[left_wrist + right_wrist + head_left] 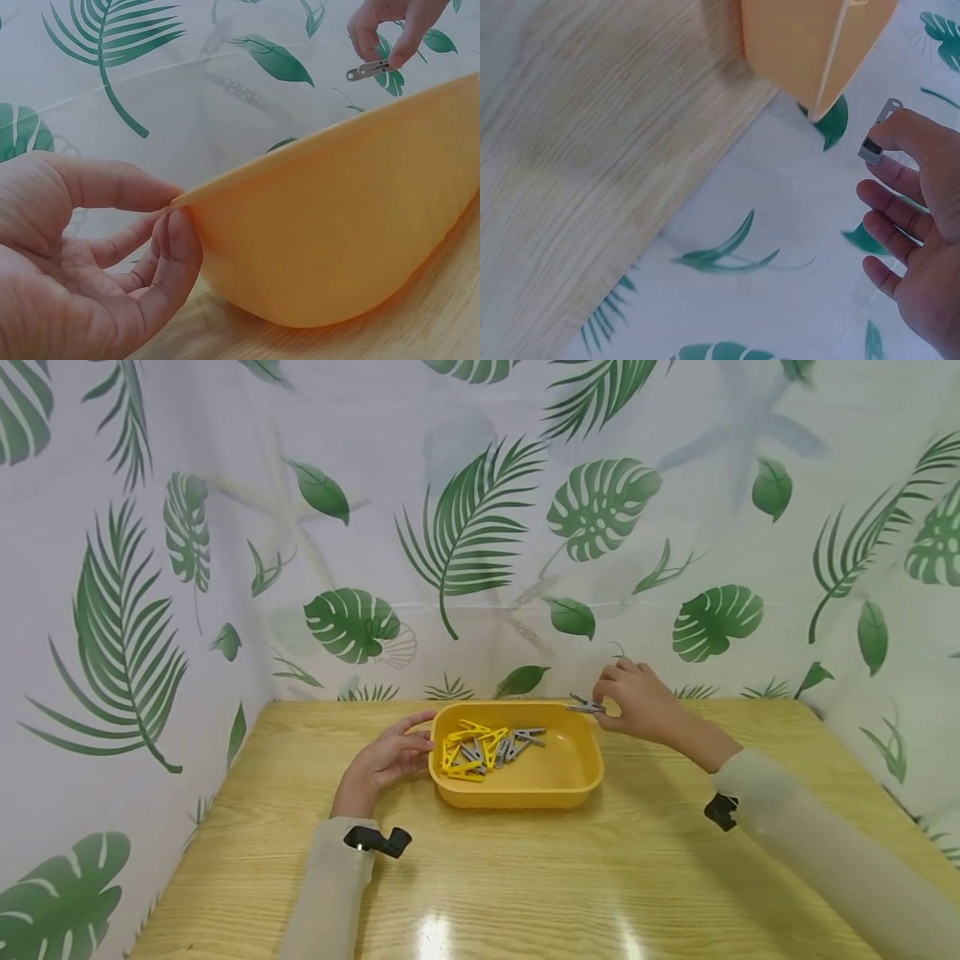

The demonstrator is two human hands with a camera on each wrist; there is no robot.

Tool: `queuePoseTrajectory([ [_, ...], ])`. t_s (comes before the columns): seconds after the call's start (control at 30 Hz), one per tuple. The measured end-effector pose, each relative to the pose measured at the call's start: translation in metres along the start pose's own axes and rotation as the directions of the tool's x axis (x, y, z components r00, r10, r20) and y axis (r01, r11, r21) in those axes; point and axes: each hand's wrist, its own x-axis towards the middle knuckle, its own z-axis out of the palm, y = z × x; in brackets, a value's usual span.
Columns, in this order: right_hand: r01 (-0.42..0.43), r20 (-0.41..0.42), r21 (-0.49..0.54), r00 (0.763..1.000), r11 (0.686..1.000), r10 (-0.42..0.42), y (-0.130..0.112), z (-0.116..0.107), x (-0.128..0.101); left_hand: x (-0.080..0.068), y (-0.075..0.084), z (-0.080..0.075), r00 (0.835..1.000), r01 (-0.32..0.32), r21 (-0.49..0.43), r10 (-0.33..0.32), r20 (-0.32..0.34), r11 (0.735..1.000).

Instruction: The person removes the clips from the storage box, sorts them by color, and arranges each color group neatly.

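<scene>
A yellow plastic basin (555, 768) stands on the wooden table. Inside it, mostly toward the left, lie yellow clothespins (465, 772) and grey clothespins (530, 735) in a loose pile. My left hand (388, 757) pinches the basin's left rim between thumb and fingers, as the left wrist view shows closely. Over the basin's far right corner, my right hand (637, 700) pinches one grey clothespin (583, 703) between thumb and index finger, above the rim. In the right wrist view that clothespin (881, 131) sticks out past the thumb, with the other fingers loosely bent.
The wooden table (480, 868) extends in front of the basin and to both sides. Behind it hangs a white cloth (495, 652) printed with green leaves, close to the table's back edge. Black wrist cameras sit on both sleeves.
</scene>
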Motion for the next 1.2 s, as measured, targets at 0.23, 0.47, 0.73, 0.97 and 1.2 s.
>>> queuePoseTrajectory([
  [0.23,-0.079,-0.031,-0.004,0.996,0.997,0.078,0.025,-0.001,-0.023,0.001,-0.001,0.0,1.0,-0.006,0.004,0.006,0.001,1.0],
  [0.47,-0.167,0.009,0.002,0.986,0.986,0.167,0.038,0.007,-0.042,0.001,-0.004,-0.002,1.0,-0.01,-0.009,0.01,0.02,1.0],
  [0.73,-0.237,0.042,0.024,0.971,0.971,0.236,0.046,0.019,-0.052,-0.002,-0.001,0.0,1.0,-0.006,-0.045,0.008,0.03,0.999],
  [0.97,-0.232,0.079,-0.015,0.969,0.973,0.233,0.051,0.027,-0.051,-0.003,0.0,-0.002,0.999,-0.008,-0.07,0.01,0.039,0.998],
  [1.2,-0.272,0.134,-0.001,0.954,0.962,0.27,0.052,0.045,-0.055,-0.002,-0.004,-0.001,0.999,-0.017,-0.041,0.018,0.04,0.999],
])
